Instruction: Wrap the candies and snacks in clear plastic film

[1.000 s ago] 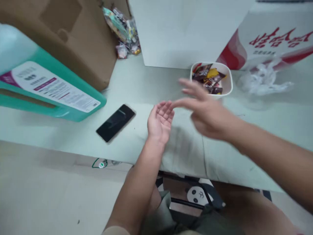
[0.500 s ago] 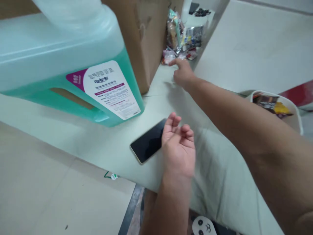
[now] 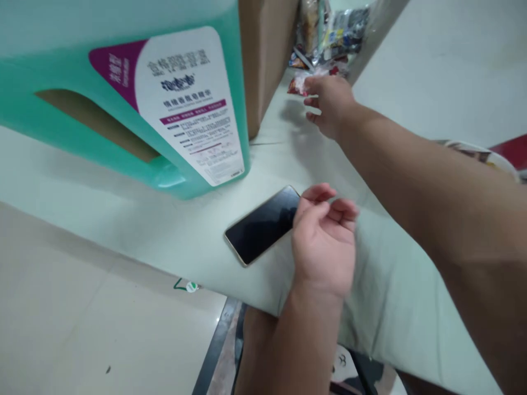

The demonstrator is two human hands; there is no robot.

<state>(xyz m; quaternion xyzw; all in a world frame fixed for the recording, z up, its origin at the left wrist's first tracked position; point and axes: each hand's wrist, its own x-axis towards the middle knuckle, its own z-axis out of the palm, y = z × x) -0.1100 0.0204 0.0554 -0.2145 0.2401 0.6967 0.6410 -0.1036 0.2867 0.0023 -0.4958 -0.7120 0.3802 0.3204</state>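
The right hand (image 3: 332, 105) reached to a small plastic-wrapped packet (image 3: 298, 86), its grip impossible to tell; a light pinch seemed best. Well apart, the left hand (image 3: 323, 247) curled loosely, palm up, beside a smartphone (image 3: 262, 226).

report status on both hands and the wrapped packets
Right hand at nearest wrapped packet, grip unclear. Left hand palm up, looks empty, near phone. Green bottle aside, not blocking.

Green jug (image 3: 69, 68), purple-white label (image 3: 189, 107), black phone (image 3: 263, 226), red-white packet (image 3: 297, 85)
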